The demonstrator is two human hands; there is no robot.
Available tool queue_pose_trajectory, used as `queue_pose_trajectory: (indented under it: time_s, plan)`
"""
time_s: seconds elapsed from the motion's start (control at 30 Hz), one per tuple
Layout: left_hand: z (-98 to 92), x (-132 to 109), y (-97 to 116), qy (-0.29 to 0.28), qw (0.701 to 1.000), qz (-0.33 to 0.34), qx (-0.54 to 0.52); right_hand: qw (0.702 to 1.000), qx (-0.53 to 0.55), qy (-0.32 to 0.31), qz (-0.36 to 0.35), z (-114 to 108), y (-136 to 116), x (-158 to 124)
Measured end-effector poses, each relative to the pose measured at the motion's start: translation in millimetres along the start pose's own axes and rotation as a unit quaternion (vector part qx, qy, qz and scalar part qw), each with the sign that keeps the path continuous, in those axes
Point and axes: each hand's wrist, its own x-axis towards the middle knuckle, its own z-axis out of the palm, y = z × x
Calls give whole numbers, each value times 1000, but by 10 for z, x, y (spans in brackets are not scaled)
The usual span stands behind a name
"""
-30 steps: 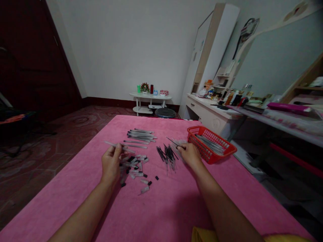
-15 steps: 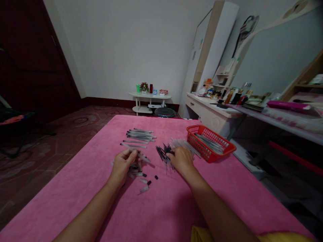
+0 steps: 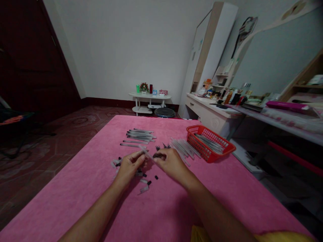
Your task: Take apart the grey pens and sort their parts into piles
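My left hand (image 3: pixel 133 164) is closed around a clear pen barrel (image 3: pixel 146 153) that slants down to the right. At the barrel's near end, my right hand (image 3: pixel 170 164) is pinched shut; a small dark pen part (image 3: pixel 158 155) shows between its fingers, mostly hidden. Just beyond the right hand lie pointed black pen parts (image 3: pixel 164 146), partly covered by it. Clear caps with black ends (image 3: pixel 144 189) lie scattered around and under my left hand. A loose black plug (image 3: pixel 156 177) rests between the forearms. Farther off, several assembled pens (image 3: pixel 140 135) lie in a row.
More clear barrels (image 3: pixel 185 149) lie in a pile right of my right hand. Beside them, a red plastic basket (image 3: pixel 210 143) holds several slim grey rods. All this is on a pink cloth-covered table (image 3: pixel 161 215). A cluttered dressing table (image 3: pixel 214 109) stands to the right.
My right hand has moved left from the black parts to the end of the barrel. My left hand has shifted slightly right, and the barrel with it.
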Motion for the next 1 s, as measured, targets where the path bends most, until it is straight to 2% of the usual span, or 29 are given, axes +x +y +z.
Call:
queue_pose_trajectory:
  time_s: [0.07,0.13,0.27,0.33,0.4,0.53,0.7,0.87,1.0]
  plan:
    - [-19,14,-5,17,1000,-5,-10,998,-60,13,21,-173,73,39]
    - [-41,25,-3,36,999,0,-12,985,-153,57,51,-378,179,66]
    - [-66,33,12,70,997,11,-19,924,-334,123,137,-743,435,65]
    - [-67,29,19,86,996,23,-14,907,-366,140,157,-842,537,52]
    - [-65,21,21,101,994,47,-3,904,-366,147,166,-859,594,47]
    - [-75,3,9,125,986,104,45,931,-315,122,140,-657,579,80]
    - [-94,-16,-26,127,975,144,115,968,-233,53,77,-152,442,210]
    - [-102,-27,-46,109,966,165,166,973,-230,-2,19,286,239,477]
    - [-111,-35,-43,98,968,161,167,967,-252,-29,37,530,123,758]
